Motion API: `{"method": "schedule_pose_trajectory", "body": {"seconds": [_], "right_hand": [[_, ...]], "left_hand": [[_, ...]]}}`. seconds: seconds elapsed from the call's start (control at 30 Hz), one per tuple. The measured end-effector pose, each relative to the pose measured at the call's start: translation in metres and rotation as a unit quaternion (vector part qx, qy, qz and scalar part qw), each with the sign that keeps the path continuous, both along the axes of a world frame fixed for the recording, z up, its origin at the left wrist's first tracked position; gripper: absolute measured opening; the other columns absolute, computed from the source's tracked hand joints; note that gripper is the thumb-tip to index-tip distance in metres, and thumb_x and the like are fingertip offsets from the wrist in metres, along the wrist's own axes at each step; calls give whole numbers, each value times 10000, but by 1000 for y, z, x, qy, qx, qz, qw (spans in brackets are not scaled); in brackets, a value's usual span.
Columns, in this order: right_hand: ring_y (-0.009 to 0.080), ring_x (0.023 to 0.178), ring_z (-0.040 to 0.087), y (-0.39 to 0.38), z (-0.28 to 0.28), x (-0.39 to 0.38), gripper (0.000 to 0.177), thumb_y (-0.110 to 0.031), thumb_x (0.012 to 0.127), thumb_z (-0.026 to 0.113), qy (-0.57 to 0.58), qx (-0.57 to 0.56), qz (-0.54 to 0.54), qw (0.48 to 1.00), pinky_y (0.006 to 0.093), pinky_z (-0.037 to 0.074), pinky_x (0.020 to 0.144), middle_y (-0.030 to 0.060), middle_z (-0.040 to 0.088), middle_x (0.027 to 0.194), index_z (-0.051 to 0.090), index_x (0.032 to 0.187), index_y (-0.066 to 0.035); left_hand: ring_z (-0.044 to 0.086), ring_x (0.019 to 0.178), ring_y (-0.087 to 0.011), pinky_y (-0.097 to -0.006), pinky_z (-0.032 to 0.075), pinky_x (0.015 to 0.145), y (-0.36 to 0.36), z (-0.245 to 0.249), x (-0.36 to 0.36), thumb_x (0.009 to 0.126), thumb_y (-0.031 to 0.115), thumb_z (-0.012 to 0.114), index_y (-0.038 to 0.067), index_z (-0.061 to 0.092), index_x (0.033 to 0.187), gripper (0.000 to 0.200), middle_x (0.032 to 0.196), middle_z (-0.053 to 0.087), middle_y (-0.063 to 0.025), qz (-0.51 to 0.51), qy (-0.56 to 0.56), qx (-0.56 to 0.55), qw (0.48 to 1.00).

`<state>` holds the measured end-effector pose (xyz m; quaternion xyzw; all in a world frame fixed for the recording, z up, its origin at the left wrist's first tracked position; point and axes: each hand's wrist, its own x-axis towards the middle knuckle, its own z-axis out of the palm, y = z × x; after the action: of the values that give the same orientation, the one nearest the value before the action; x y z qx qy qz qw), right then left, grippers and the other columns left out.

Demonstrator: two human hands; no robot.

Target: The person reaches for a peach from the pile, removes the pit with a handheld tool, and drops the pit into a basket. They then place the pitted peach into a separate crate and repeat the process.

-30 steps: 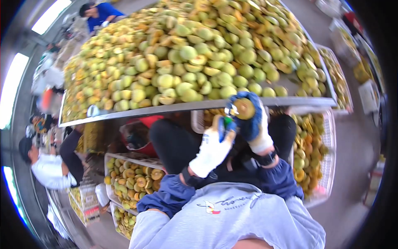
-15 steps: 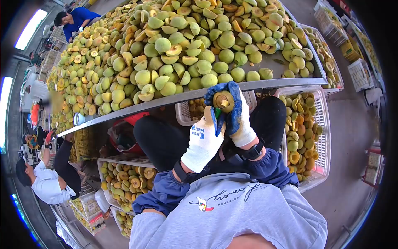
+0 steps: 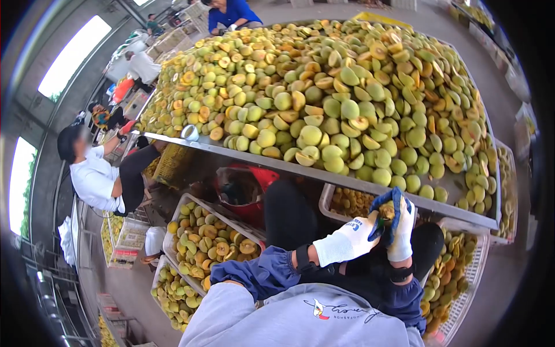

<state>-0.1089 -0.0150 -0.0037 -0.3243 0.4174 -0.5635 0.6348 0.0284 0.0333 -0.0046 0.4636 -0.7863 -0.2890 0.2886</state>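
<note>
My right hand (image 3: 400,228), in a white glove with a blue coated palm, is closed round a peach-like fruit (image 3: 387,210) with its brownish cut flesh facing up. My left hand (image 3: 354,236), gloved the same way, presses against the fruit from the left. Its fingers are closed on a small green tool, mostly hidden by the glove. Both hands are above my lap, just in front of the metal edge of a table (image 3: 347,181). Heaped on that table are whole and halved yellow-green fruits (image 3: 311,136).
White crates of fruit stand at my right (image 3: 475,272) and left (image 3: 202,209), with another crate (image 3: 326,202) under the table edge. A red bag (image 3: 263,184) is beside my left knee. A person in white (image 3: 95,179) sits at the left; another in blue (image 3: 236,14) is across the table.
The view has turned left, so the table and my hands appear farther right and lower. The fruit stays in my right hand, and its cut face is now less visible.
</note>
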Motion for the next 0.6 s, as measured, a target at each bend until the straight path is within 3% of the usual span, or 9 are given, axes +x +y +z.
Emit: {"method": "schedule_pose_trajectory", "body": {"seconds": [0.03, 0.1, 0.13, 0.2, 0.23, 0.3, 0.47, 0.53, 0.6], "right_hand": [[166, 608, 593, -5, 0, -6, 415, -322, 974, 471, 29, 1, 47, 998, 286, 485, 590, 88, 637, 708, 610, 758, 4], [167, 634, 600, -8, 1, -11, 407, -319, 974, 468, 62, 0, 90, 994, 286, 486, 602, 87, 635, 716, 607, 770, 4], [166, 654, 603, -10, 4, -10, 407, -332, 974, 468, 36, 0, 91, 995, 285, 494, 618, 90, 634, 738, 606, 797, 7], [165, 674, 607, -5, 9, 0, 409, -345, 973, 468, 5, 0, 92, 996, 284, 501, 634, 93, 633, 759, 605, 824, 11], [175, 690, 609, 1, 14, 9, 413, -345, 976, 459, 15, -45, 20, 999, 289, 506, 647, 101, 628, 771, 600, 829, 14], [197, 713, 609, 5, 6, 16, 404, -328, 988, 435, -56, -70, -76, 993, 301, 515, 670, 116, 618, 787, 591, 858, 22], [186, 627, 588, 2, -10, 15, 408, -330, 996, 438, -88, -16, -83, 993, 300, 504, 608, 96, 612, 724, 569, 789, -5], [182, 609, 581, 3, -4, 18, 413, -332, 998, 436, -121, 28, -71, 990, 296, 497, 594, 92, 608, 708, 561, 764, -14], [178, 595, 574, 3, 3, 22, 406, -331, 996, 445, -68, -16, -106, 992, 294, 487, 575, 88, 597, 685, 553, 755, -23]], "left_hand": [[592, 636, -366, -433, 471, 570, -4, 7, 3, 833, 183, 619, -56, 454, 1142, 424, 702, 575, -214, 6, -1, -7, 1000], [596, 820, -462, -488, 484, 696, -11, 21, 5, 861, 234, 620, -33, 455, 1156, 431, 867, 616, -271, -30, 82, 263, 961], [596, 820, -462, -488, 484, 696, -14, 17, 5, 861, 234, 620, -33, 455, 1156, 431, 867, 616, -271, -31, 85, 262, 961], [588, 854, -470, -494, 475, 724, -11, 4, 8, 863, 232, 621, -15, 458, 1166, 424, 888, 616, -269, -34, 38, 106, 993], [610, 744, -358, -429, 476, 661, -10, 11, 7, 865, 212, 604, -37, 438, 1208, 456, 815, 589, -228, -11, 68, 147, 987], [610, 761, -375, -434, 478, 668, -8, 22, 5, 863, 217, 604, -41, 434, 1210, 465, 833, 593, -242, -8, 79, 158, 984], [593, 798, -436, -450, 482, 680, -3, -4, 4, 864, 227, 600, -53, 420, 1220, 487, 869, 591, -282, -29, 74, 120, 990], [612, 755, -357, -415, 490, 654, -5, -1, 6, 871, 230, 601, -40, 421, 1226, 481, 844, 598, -244, -31, 77, 111, 990], [589, 670, -241, -373, 488, 598, -14, 20, 7, 888, 240, 599, -22, 422, 1227, 463, 811, 602, -147, -28, 150, 371, 916]]}}
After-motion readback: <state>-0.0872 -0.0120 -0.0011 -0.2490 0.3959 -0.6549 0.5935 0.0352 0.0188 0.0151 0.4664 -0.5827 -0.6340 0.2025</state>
